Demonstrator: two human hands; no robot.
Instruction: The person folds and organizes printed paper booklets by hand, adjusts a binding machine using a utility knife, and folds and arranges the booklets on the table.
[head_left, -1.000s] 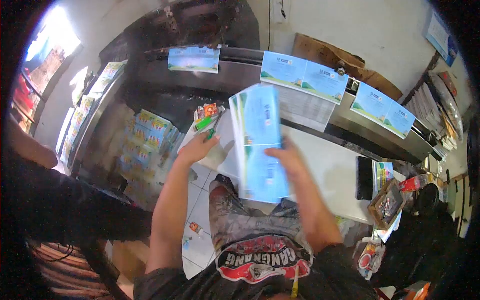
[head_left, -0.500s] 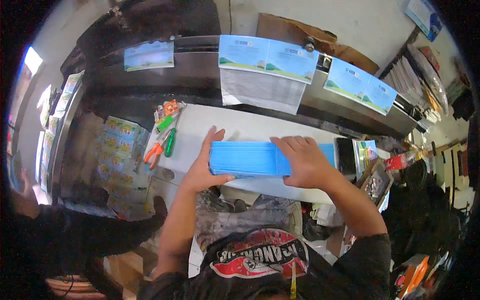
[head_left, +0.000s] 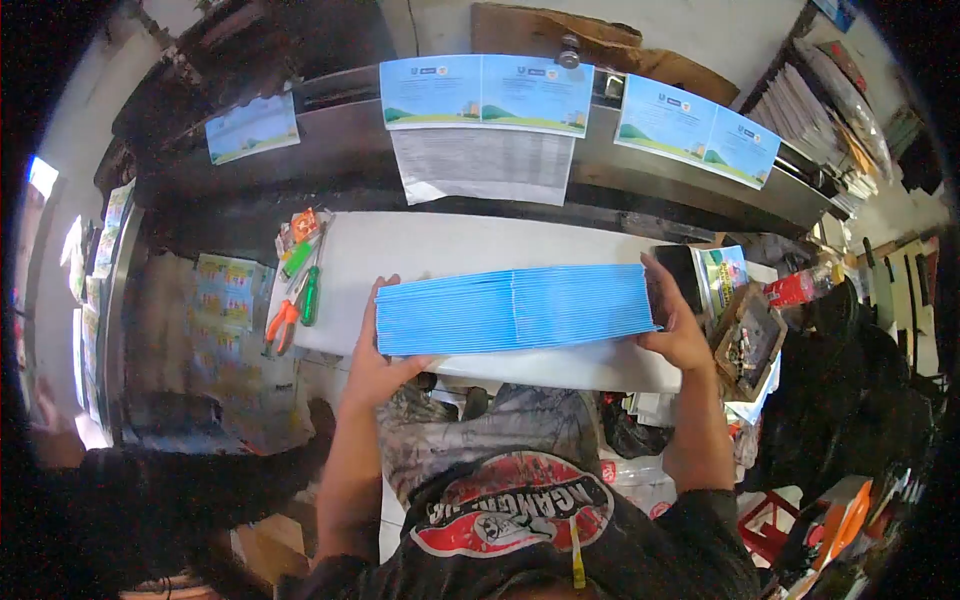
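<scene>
A long stack of blue booklets or folded sheets [head_left: 515,308] lies over the white table [head_left: 400,238], its many edges facing up. My left hand [head_left: 383,345] grips the stack's left end, thumb along the near side and fingers behind. At the right end, my right hand [head_left: 678,325] is wrapped round the stack, with its thumb low on the near corner. A seam near the middle divides the stack into two blocks side by side.
Orange-handled pliers [head_left: 283,325] and a green screwdriver [head_left: 311,295] lie at the table's left. Printed sheets [head_left: 535,95] hang on the dark machine behind. On the right are a wooden tray [head_left: 748,345] and a red-labelled bottle [head_left: 795,288]. Another person's dark sleeve [head_left: 180,490] shows at left.
My right hand has moved from the top of the stack out to its right end. The stack now shows evenly across its whole length, and the camera view has shifted slightly.
</scene>
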